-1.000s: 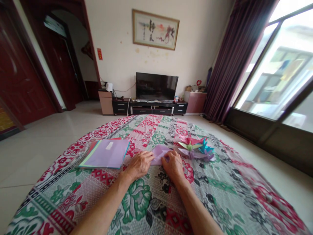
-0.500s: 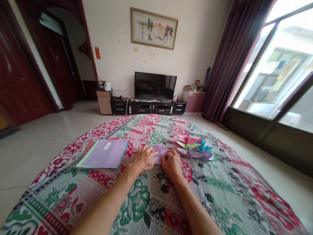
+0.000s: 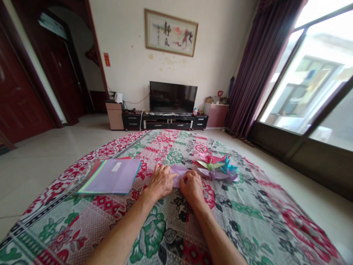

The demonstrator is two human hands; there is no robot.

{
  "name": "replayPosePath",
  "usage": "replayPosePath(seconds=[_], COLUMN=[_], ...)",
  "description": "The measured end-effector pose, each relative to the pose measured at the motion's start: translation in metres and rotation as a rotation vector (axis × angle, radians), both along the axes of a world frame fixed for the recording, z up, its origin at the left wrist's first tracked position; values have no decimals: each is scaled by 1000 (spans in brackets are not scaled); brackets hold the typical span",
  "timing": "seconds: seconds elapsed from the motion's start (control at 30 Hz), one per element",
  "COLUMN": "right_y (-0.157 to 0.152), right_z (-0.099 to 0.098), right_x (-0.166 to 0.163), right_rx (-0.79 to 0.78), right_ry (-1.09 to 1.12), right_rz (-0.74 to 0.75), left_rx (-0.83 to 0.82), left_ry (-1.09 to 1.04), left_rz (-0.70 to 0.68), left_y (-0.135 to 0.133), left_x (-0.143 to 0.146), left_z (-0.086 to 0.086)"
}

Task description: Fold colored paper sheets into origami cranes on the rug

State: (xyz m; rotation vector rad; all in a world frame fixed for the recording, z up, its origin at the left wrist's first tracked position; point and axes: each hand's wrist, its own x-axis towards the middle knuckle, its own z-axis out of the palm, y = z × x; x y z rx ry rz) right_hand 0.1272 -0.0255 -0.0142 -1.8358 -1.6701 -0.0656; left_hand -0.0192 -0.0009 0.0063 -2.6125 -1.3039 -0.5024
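Head view. Lilac paper sheet (image 3: 180, 170): lies on floral cloth (image 3: 248, 221), near edge hidden under both hands; fold state hard to make out. Left hand (image 3: 161, 181): flat, fingers spread, pressing the sheet's left side. Right hand (image 3: 192, 187): fingers curled, tips pinching the sheet's lower edge. Just right: folded paper cranes (image 3: 216, 167). Left: paper stack (image 3: 111, 176).
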Motion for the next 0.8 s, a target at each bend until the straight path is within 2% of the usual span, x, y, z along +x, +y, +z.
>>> replayPosePath(seconds=[0.3,0.53,0.8], right_y=[-2,-7,-9], right_z=[3,8,3], right_x=[1,5,16], right_rx=[-24,-36,1], right_ry=[-10,0,-21], right_rz=[-25,81,218], left_rx=[-41,-58,-72], left_ry=[-44,-58,-58], left_rz=[13,14,-3], left_y=[3,5,7], left_x=[1,0,0], left_z=[-3,-6,-7])
